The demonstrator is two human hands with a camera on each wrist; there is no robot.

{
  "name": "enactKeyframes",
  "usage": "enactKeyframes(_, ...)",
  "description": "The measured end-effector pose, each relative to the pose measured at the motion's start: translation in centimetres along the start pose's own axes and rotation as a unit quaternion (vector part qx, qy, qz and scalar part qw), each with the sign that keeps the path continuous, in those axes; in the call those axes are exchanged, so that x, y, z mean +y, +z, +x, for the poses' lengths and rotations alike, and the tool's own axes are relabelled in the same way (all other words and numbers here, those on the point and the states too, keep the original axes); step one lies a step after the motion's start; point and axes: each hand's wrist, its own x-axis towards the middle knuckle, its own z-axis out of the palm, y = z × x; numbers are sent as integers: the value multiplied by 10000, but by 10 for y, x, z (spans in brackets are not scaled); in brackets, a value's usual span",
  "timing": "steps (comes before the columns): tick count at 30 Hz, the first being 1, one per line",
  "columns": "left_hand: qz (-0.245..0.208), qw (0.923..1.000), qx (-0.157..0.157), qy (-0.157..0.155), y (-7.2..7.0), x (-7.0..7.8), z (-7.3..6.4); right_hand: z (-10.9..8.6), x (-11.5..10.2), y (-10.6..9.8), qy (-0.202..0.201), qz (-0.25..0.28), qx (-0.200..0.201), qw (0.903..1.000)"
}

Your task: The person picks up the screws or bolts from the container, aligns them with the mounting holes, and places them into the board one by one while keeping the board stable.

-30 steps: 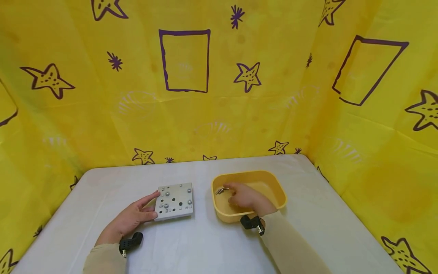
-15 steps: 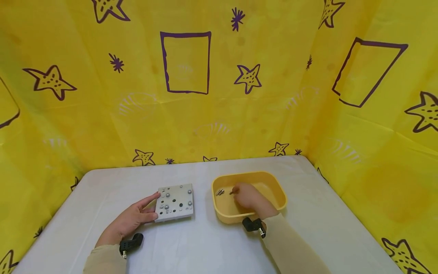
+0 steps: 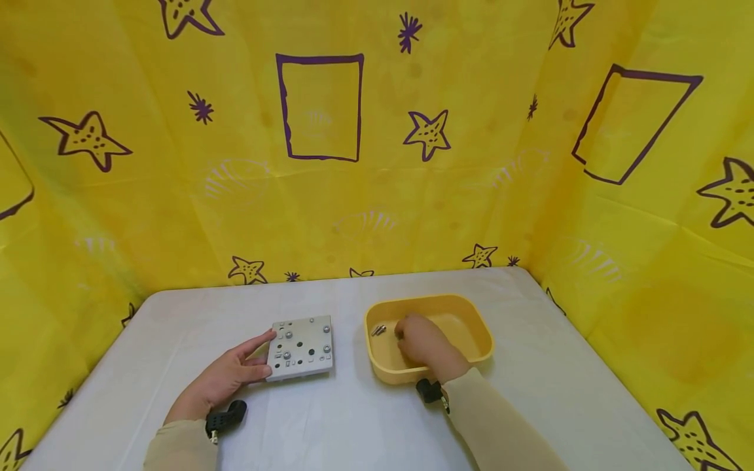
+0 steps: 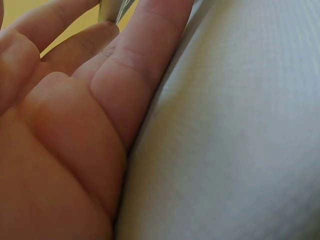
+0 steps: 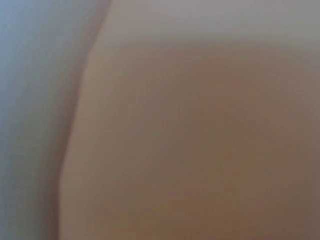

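My left hand (image 3: 226,376) grips the left edge of a light grey metal plate (image 3: 303,374) with its thumb and fingers. Holes and several screw heads dot the plate's top face; in the left wrist view a corner of the plate (image 4: 111,9) shows between the fingertips. Inside the yellow tray, my right hand (image 3: 425,341) has its fingers curled round a small screw, now mostly hidden by them. Several loose metal screws (image 3: 379,331) lie in the tray, left of that hand. The right wrist view is filled by blurred skin.
The yellow plastic tray (image 3: 480,320) stands right of the plate on a table with a white cloth (image 3: 353,418). Yellow patterned curtains (image 3: 377,196) enclose the back and both sides. Each wrist carries a small black camera (image 3: 226,417).
My right hand has picked a screw from the loose ones in the tray, drawn slightly right, and turned so its fingers now cover the screw. The left hand and plate hold still.
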Motion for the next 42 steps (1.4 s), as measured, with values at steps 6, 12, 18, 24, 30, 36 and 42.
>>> enactKeyframes(6,-28,10000,-1,23,0,0,0,-2,-4,-3,10,-235,80,9997)
enactKeyframes(12,-22,10000,9,-3,0,0,0,-9,-6,-16,488,422,268,9976)
enactKeyframes(18,27,10000,7,14,-1,0,1,-7,-1,-35,1087,2107,491,9703)
enactKeyframes(24,-22,10000,-11,0,0,0,0,3,-8,-42,1576,4162,501,8941)
enactKeyframes(30,-30,10000,-9,4,0,0,0,16,-30,-40,1348,5053,367,8516)
enactKeyframes(36,71,10000,-22,57,0,0,0,24,-61,-30,1033,5273,241,8430)
enactKeyframes(42,-58,9999,-63,66,0,0,0,29,-100,-13,762,4999,-135,8626)
